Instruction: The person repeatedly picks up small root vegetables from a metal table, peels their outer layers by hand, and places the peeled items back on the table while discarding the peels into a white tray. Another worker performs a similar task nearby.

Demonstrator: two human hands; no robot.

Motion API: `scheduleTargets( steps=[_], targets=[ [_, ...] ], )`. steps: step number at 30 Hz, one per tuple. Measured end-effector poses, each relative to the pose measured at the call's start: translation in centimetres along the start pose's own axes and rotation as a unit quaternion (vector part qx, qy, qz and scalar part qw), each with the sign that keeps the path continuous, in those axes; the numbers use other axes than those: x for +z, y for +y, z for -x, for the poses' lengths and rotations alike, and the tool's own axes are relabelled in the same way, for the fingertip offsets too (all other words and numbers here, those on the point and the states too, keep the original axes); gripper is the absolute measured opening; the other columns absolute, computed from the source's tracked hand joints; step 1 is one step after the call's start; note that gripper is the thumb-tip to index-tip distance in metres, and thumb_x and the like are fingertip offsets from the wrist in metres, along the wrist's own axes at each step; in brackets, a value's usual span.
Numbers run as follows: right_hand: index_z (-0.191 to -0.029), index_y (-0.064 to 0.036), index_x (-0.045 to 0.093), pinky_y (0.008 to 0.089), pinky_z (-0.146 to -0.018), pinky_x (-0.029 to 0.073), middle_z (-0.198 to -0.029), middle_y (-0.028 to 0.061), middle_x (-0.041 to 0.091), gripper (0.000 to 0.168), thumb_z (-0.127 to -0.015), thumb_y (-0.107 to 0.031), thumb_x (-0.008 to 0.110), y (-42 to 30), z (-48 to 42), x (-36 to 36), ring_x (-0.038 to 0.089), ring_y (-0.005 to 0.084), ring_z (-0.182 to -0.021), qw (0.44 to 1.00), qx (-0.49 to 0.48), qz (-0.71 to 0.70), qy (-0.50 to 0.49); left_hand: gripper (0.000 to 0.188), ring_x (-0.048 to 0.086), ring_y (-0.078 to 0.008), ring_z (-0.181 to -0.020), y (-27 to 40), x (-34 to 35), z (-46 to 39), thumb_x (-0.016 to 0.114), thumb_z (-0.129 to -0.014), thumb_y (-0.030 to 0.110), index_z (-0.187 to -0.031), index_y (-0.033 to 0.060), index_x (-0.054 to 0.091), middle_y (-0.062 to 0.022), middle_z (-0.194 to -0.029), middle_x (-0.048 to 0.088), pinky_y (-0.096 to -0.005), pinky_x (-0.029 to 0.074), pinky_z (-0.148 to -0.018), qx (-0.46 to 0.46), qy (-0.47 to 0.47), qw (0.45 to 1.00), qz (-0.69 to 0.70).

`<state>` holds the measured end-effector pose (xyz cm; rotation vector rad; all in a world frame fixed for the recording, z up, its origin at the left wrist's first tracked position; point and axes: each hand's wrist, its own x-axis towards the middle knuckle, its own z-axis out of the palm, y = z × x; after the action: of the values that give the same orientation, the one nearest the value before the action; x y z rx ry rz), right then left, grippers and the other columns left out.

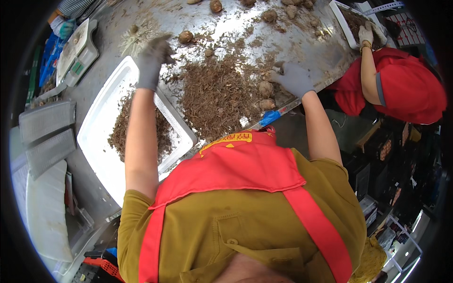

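Note:
My left hand (154,60), in a grey glove with soiled fingers, is blurred above the metal table (109,42), just past the far corner of a white foam box (101,116). Whether it holds anything cannot be made out. Brown fibrous scraps (122,131) lie in the box, partly hidden by my left forearm. My right hand (293,79), also gloved, has its fingers apart over the table beside a round brown tuber (266,89). Another tuber (267,104) sits nearer the table edge. Between my hands spreads a heap of brown root fibres and debris (219,95).
A white weighing scale (76,53) stands at the left. Loose tubers (185,36) are scattered towards the back. On the right, a co-worker in red (407,85) has a gloved hand (366,33) in a white tray (345,26). Clear plastic containers (47,120) sit far left.

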<state>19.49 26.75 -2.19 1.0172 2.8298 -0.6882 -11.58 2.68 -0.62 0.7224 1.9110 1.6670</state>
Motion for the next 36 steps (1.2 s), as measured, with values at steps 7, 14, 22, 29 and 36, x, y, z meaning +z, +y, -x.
scheduleTargets(
  steps=[7, 14, 22, 29, 36],
  targets=[
    [-0.11, -0.007, 0.069, 0.0398, -0.085, 0.05, -0.103, 0.0157, 0.067, 0.043, -0.08, -0.038, 0.07, -1.2, 0.5, 0.3, 0.064, 0.0319, -0.095, 0.997, -0.007, -0.082, 0.013, 0.029, 0.062, -0.0126, -0.061, -0.1, 7.7, 7.3, 0.061, -0.095, 0.026, -0.107, 0.001, 0.068, -0.0092, -0.082, 0.068, -0.0285, 0.054, -0.06, -0.094, -0.191, 0.977, -0.022],
    [-0.102, -0.007, 0.07, 0.0341, -0.08, 0.052, -0.094, 0.0104, 0.067, 0.028, -0.081, -0.026, 0.073, -11.3, 3.5, -1.4, 0.064, 0.0247, -0.087, 0.951, -0.269, -0.152, 0.029, 0.055, 0.062, -0.0135, -0.088, 1.5, 8.5, 8.7, 0.071, -0.086, 0.012, -0.134, 0.0018, 0.049, -0.0059, -0.098, 0.063, -0.0282, 0.052, -0.076, -0.128, -0.416, 0.892, 0.122],
    [-0.088, -0.003, 0.07, 0.0326, -0.064, 0.05, -0.072, 0.0142, 0.064, 0.029, -0.091, -0.031, 0.063, -11.3, 3.3, -2.4, 0.064, 0.023, -0.068, 0.969, -0.142, -0.2, -0.014, 0.067, 0.065, -0.0186, -0.09, 3.4, 8.4, 10.6, 0.064, -0.082, -0.003, -0.143, 0.0032, 0.039, -0.0107, -0.103, 0.067, -0.03, 0.053, -0.082, 0.074, -0.305, 0.947, 0.063],
    [-0.075, -0.006, 0.067, 0.0417, -0.065, 0.05, -0.072, 0.0148, 0.062, 0.045, -0.089, -0.047, 0.06, -13.3, 4.5, 0.9, 0.064, 0.0335, -0.073, 0.936, -0.313, -0.161, 0.007, 0.062, 0.063, -0.0188, -0.106, 3.2, 7.3, 9.9, 0.07, -0.076, 0.003, -0.135, 0.0088, 0.052, -0.013, -0.114, 0.067, -0.0322, 0.049, -0.09, 0.006, -0.242, 0.949, -0.201],
    [-0.099, -0.005, 0.07, 0.0394, -0.079, 0.051, -0.095, 0.0133, 0.068, 0.036, -0.09, -0.039, 0.061, -10.9, 3.5, -1.7, 0.066, 0.0295, -0.09, 0.981, -0.147, -0.104, -0.069, 0.043, 0.066, -0.0192, -0.088, 4.1, 7.0, 10.7, 0.077, -0.075, 0.012, -0.115, 0.0055, 0.062, -0.0116, -0.097, 0.07, -0.0327, 0.05, -0.082, 0.084, -0.142, 0.976, -0.141]
  ],
)
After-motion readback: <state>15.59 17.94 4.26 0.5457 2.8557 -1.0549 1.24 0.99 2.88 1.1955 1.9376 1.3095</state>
